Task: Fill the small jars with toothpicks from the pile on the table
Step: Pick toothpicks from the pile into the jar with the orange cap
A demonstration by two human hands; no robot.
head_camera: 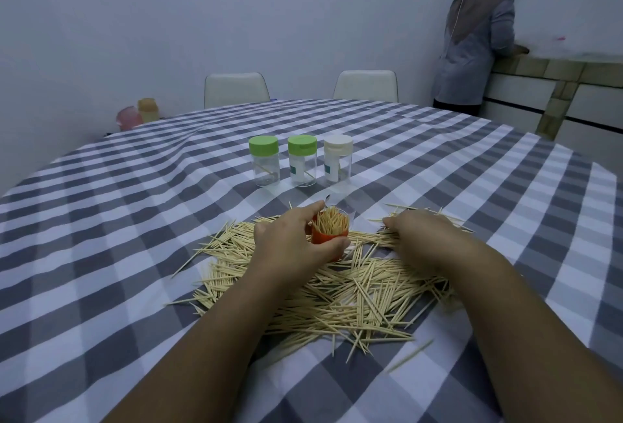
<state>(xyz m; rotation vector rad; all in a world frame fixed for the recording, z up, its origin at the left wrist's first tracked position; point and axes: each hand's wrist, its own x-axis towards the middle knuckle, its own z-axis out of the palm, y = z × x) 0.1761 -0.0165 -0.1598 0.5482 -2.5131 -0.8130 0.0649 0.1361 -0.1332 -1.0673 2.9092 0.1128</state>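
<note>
Toothpicks are spread in a loose pile on the checked tabletop, near the front. An open red-based jar, packed with upright toothpicks, is held in the left hand, grip closed around it. Right hand is laid palm-down on the pile; its grip cannot be told. Three capped jars are lined up behind, nearly empty.
</note>
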